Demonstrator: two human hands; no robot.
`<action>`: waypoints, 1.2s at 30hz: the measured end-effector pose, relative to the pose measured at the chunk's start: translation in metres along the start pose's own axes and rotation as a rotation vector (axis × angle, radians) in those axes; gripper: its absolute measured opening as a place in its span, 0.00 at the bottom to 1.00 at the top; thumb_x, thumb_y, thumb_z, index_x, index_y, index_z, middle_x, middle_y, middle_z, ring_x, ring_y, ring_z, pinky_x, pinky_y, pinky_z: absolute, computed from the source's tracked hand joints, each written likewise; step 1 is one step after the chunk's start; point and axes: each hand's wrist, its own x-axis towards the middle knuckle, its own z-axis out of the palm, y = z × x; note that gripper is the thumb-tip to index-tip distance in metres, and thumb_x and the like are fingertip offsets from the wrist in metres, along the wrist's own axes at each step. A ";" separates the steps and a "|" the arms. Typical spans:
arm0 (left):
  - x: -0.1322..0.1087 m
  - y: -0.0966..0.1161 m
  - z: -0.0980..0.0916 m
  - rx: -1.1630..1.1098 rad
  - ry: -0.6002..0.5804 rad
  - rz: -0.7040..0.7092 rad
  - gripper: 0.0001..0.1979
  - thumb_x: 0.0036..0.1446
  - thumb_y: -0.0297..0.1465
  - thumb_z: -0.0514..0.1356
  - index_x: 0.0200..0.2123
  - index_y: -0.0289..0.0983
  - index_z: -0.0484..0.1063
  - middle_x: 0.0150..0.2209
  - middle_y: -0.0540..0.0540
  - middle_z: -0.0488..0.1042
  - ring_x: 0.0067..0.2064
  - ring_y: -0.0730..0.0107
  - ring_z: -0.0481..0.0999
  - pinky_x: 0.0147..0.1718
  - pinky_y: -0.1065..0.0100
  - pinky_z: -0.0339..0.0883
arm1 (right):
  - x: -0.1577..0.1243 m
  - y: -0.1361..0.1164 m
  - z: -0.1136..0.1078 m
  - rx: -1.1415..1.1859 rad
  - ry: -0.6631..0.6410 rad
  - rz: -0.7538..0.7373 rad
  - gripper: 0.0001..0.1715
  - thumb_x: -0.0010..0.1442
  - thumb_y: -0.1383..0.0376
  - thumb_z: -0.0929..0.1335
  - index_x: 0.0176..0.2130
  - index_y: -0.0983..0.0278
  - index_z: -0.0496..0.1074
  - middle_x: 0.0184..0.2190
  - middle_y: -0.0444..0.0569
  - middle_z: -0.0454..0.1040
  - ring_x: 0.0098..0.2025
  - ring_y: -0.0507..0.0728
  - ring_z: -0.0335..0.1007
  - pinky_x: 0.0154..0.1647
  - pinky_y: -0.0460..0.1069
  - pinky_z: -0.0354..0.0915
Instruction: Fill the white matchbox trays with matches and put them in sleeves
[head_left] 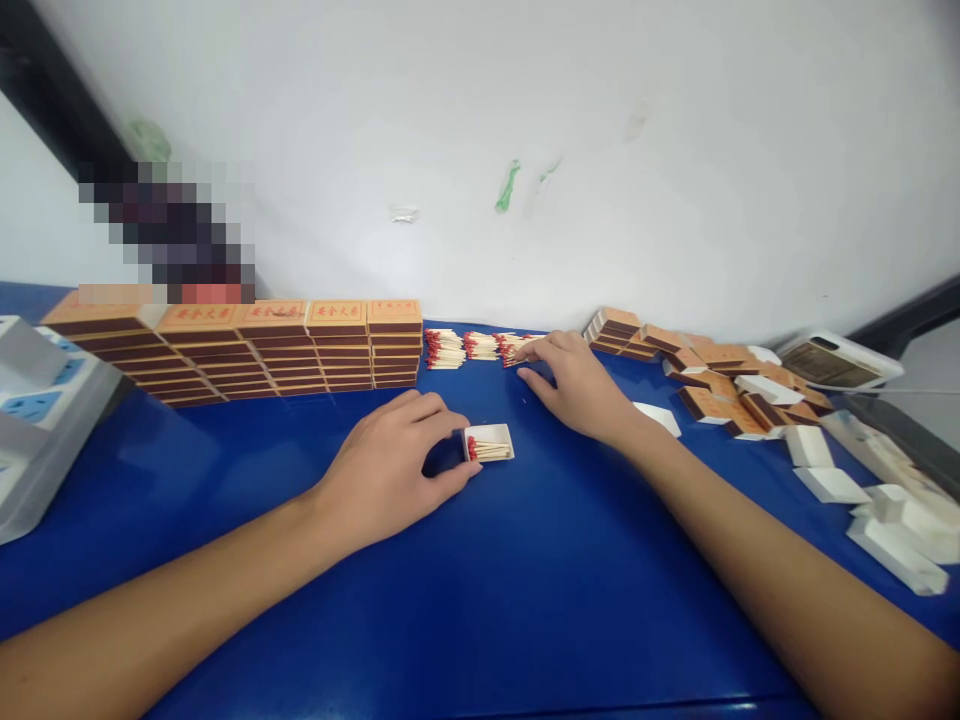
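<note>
My left hand [397, 465] rests on the blue table [525, 580], with finger and thumb pinching the left end of a small white matchbox tray [490, 442] that has red-tipped matches lying in it. My right hand [577, 385] reaches farther back, its fingertips curled onto the rightmost of three small piles of loose matches [480, 346] near the wall.
Stacked rows of orange matchboxes [262, 350] stand at the back left. A loose heap of orange box sleeves [705, 375] and white empty trays [832, 485] lies at the right. A white power strip [37, 420] sits at the left edge. A phone-like device [836, 362] lies far right.
</note>
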 end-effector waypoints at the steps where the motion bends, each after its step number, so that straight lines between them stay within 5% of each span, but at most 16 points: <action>1: 0.000 0.000 0.000 -0.001 0.001 0.001 0.11 0.66 0.38 0.67 0.49 0.40 0.79 0.41 0.46 0.78 0.43 0.60 0.77 0.43 0.58 0.74 | 0.000 0.004 0.002 -0.009 0.004 0.005 0.05 0.69 0.64 0.67 0.44 0.59 0.74 0.42 0.57 0.75 0.49 0.69 0.68 0.52 0.65 0.68; 18: -0.001 0.000 0.000 -0.016 -0.005 0.002 0.12 0.66 0.37 0.68 0.49 0.37 0.80 0.41 0.46 0.78 0.43 0.59 0.77 0.43 0.57 0.74 | -0.004 0.007 0.000 -0.078 -0.083 -0.002 0.08 0.72 0.62 0.65 0.40 0.61 0.71 0.42 0.59 0.71 0.48 0.69 0.64 0.53 0.66 0.66; 22: 0.000 0.000 0.000 -0.012 -0.002 -0.006 0.12 0.66 0.37 0.68 0.49 0.38 0.80 0.42 0.47 0.79 0.43 0.60 0.77 0.43 0.58 0.73 | -0.010 -0.011 -0.010 -0.041 -0.080 -0.026 0.07 0.73 0.63 0.64 0.40 0.60 0.69 0.45 0.59 0.71 0.49 0.68 0.64 0.56 0.68 0.65; 30: 0.001 0.000 0.001 0.003 -0.001 -0.019 0.11 0.65 0.36 0.68 0.48 0.39 0.80 0.41 0.47 0.78 0.43 0.59 0.77 0.44 0.58 0.73 | -0.033 -0.079 -0.029 0.119 -0.114 -0.108 0.08 0.76 0.66 0.62 0.43 0.59 0.69 0.59 0.60 0.70 0.68 0.68 0.60 0.65 0.68 0.63; 36: 0.000 -0.001 0.001 0.007 0.012 0.000 0.10 0.65 0.36 0.68 0.47 0.39 0.80 0.41 0.47 0.78 0.44 0.60 0.77 0.45 0.57 0.73 | -0.033 -0.089 -0.024 0.104 -0.152 -0.150 0.07 0.76 0.67 0.63 0.43 0.61 0.70 0.60 0.61 0.71 0.68 0.69 0.61 0.63 0.69 0.65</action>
